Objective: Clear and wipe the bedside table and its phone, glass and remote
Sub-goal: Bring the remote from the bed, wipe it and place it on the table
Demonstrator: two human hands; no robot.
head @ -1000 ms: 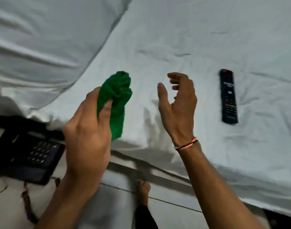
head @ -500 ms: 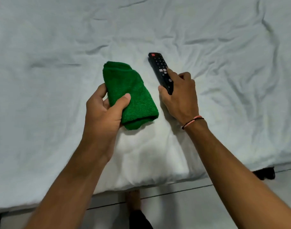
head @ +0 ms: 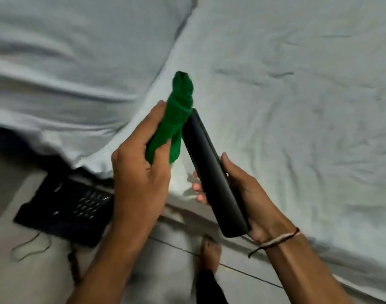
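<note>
Setting: white bed [head: 297,84] with rumpled sheet fills the upper view; pale tiled floor [head: 165,270] below it. No desk in view.
Remote: remote [head: 211,172] is off the bed, held in the air over the bed edge, plain back face toward the camera, buttons not visible.
Long axis: runs diagonally, far end up-left toward the cloth, near end down-right by the wrist.
Right hand: right hand [head: 249,194] is wrapped around the lower half of the remote, thumb on the right edge, fingers [head: 198,189] curled under the left edge. Firm hold.
Left hand: left hand [head: 139,172] is closed around a bunched green cloth [head: 176,119], thumb pressed on its front; cloth sticks up past the fingers.
Key relation: cloth sits just left of the remote's upper end, touching or nearly touching its left edge. Free upper half of the remote lies right of the cloth hand, so the left hand is the one placed to wipe; the stroke should follow the diagonal axis.
Phone: black phone [head: 64,207] sits on the floor at lower left, cord trailing, well apart from both hands. Blurred.
Glass: not in view.
Step (judgement): wiping the remote is about to start; phone state unclear.
</note>
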